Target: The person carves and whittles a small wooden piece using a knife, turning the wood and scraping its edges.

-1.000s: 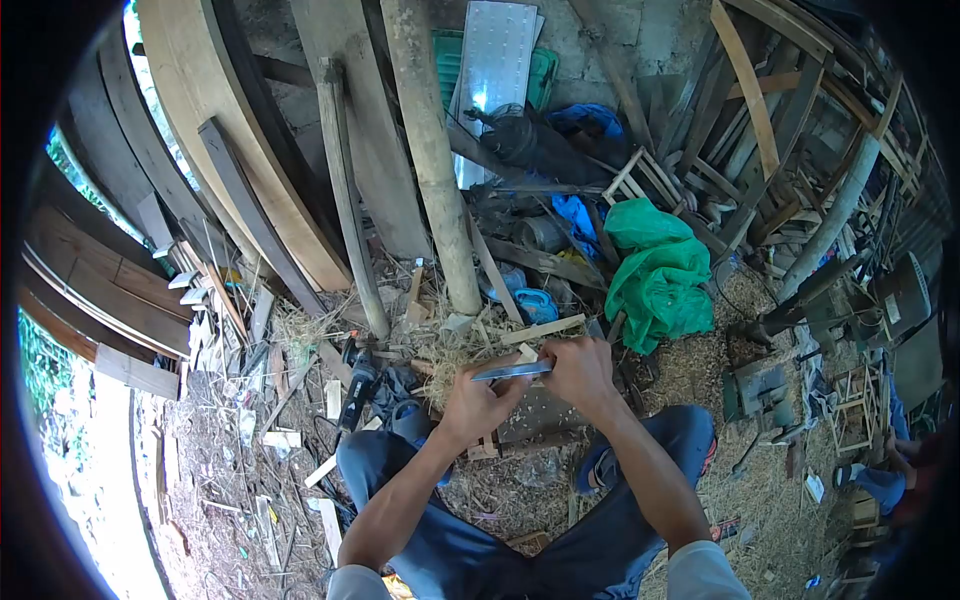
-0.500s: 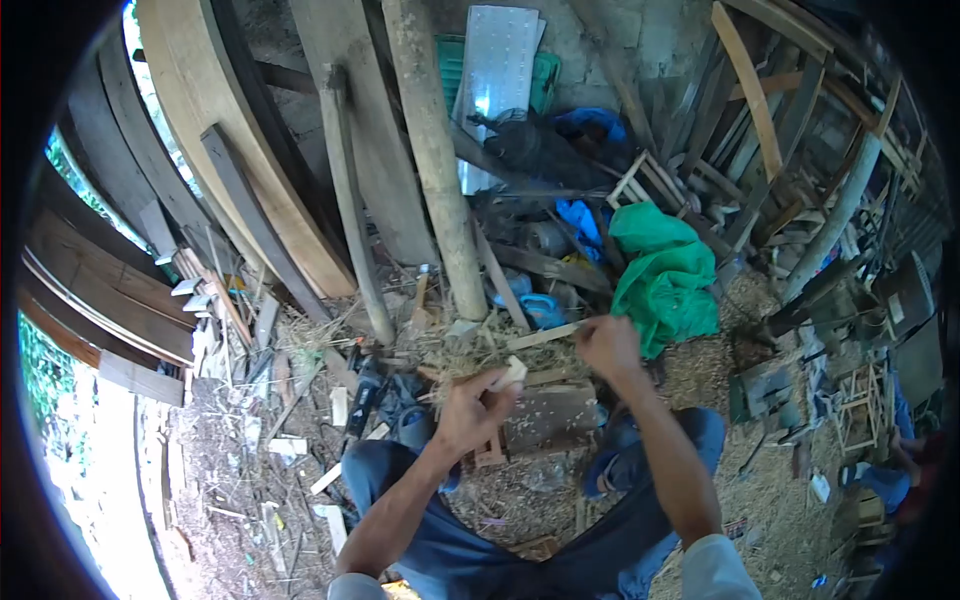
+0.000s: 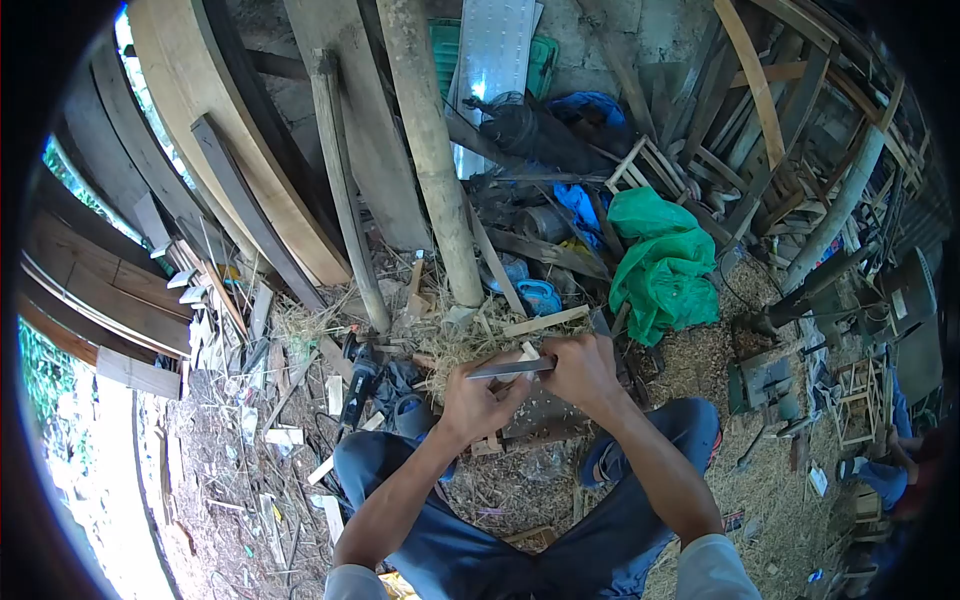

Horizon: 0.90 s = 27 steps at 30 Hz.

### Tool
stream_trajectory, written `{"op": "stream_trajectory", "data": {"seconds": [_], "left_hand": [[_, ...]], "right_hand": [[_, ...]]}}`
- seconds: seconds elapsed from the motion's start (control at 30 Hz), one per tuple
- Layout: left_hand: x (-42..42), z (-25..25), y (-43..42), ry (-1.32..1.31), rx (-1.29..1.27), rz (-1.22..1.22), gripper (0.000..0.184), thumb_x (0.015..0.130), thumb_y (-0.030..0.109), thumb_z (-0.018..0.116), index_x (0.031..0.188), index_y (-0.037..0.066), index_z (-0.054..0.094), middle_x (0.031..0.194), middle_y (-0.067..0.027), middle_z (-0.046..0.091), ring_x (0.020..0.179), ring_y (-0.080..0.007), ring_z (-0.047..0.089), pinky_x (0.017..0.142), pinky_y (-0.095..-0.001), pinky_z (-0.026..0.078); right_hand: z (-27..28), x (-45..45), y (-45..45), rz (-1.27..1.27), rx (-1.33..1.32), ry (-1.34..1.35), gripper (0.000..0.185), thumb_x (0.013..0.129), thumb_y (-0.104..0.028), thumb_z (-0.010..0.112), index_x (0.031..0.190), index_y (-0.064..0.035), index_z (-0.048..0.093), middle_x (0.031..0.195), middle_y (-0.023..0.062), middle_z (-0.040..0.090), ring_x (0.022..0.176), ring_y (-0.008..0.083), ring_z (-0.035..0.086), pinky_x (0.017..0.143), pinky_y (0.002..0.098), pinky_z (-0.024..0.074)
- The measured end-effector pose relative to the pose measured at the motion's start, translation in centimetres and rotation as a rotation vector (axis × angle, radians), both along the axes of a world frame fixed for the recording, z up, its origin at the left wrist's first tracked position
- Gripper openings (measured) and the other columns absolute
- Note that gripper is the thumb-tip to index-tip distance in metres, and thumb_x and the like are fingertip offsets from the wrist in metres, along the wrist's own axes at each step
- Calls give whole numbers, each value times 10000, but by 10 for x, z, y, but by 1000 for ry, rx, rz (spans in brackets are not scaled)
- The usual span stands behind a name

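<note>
My left hand (image 3: 484, 402) is closed, fingers pinched round a small pale piece of wood (image 3: 529, 351), mostly hidden by what lies in front of it. My right hand (image 3: 583, 372) is closed on one end of a flat grey metal blade (image 3: 508, 368); its handle is hidden, so I cannot tell what kind of tool it is. The blade points left across my left fingers, against or just before the wood. Just beyond both hands rests a light wooden strip (image 3: 546, 321). Below them, between my knees, is a brown wooden block (image 3: 545, 418) strewn with chips.
A dark power tool (image 3: 360, 388) lies on the littered ground at left. Green plastic sheeting (image 3: 660, 270) is heaped beyond my right hand. A wooden post (image 3: 432, 150) and long planks (image 3: 235, 140) stand ahead. Another person's leg (image 3: 885, 482) shows at far right.
My right hand has come left and down beside my left hand, and a metal blade now shows in it. The left hand still holds the wood piece. The view has shifted slightly.
</note>
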<state>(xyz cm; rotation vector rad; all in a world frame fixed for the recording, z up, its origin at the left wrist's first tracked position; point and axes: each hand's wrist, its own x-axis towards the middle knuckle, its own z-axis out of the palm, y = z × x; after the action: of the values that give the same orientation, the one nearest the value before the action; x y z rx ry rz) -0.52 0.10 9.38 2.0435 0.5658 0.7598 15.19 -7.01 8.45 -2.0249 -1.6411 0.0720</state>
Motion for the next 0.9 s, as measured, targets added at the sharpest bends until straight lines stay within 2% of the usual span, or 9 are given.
{"op": "stream_trajectory", "data": {"seconds": [0.23,0.33,0.43,0.53,0.6,0.73,0.83,0.9], "left_hand": [[4,-11,2,8,28,-38,158,789,87,614,919,2,638,684,-26,600,559,-53,487,479,-239,406],[6,-16,1,-91,-67,19,169,795,86,615,933,-7,644,681,-25,605,584,-62,515,511,-247,437],[3,-17,3,20,-38,24,166,801,87,617,927,-17,647,672,-32,606,597,-71,533,536,-250,454],[5,-24,6,39,-26,18,159,805,94,618,916,-16,650,652,-25,598,581,-54,514,512,-238,435],[6,-28,7,49,-96,59,222,783,163,638,957,27,664,534,-74,531,454,-88,442,447,-284,401],[3,-42,12,118,-118,41,227,793,188,640,947,23,667,519,-36,490,464,-70,421,434,-272,368],[6,-59,14,42,-205,45,253,800,206,645,955,6,664,514,5,447,468,-54,392,420,-268,332],[11,-64,11,-156,-280,29,246,810,209,631,911,-13,661,513,27,449,468,-46,378,419,-263,321]], "right_hand": [[1,5,2,-6,-92,33,99,631,-175,645,702,-117,683,626,135,626,606,298,634,591,393,510],[-12,10,8,-36,-128,27,98,644,-177,638,698,-110,683,659,142,635,632,309,637,607,402,511],[-16,12,9,-34,-150,37,103,658,-181,631,691,-94,676,669,155,634,649,320,636,619,420,510],[-21,14,11,-52,-154,42,117,663,-186,629,698,-84,674,661,163,630,657,322,636,627,433,509],[-29,17,13,-50,-143,38,116,665,-186,630,698,-84,673,655,166,627,657,323,636,628,437,508],[-36,21,16,-37,-143,32,123,680,-194,623,695,-80,669,647,169,622,655,332,633,634,440,507],[-43,23,18,-32,-162,23,139,699,-199,611,667,-72,655,667,178,624,672,348,632,641,439,505],[-38,28,16,-43,-236,12,149,705,-201,606,705,-60,655,711,181,632,700,347,635,644,436,506]]}}
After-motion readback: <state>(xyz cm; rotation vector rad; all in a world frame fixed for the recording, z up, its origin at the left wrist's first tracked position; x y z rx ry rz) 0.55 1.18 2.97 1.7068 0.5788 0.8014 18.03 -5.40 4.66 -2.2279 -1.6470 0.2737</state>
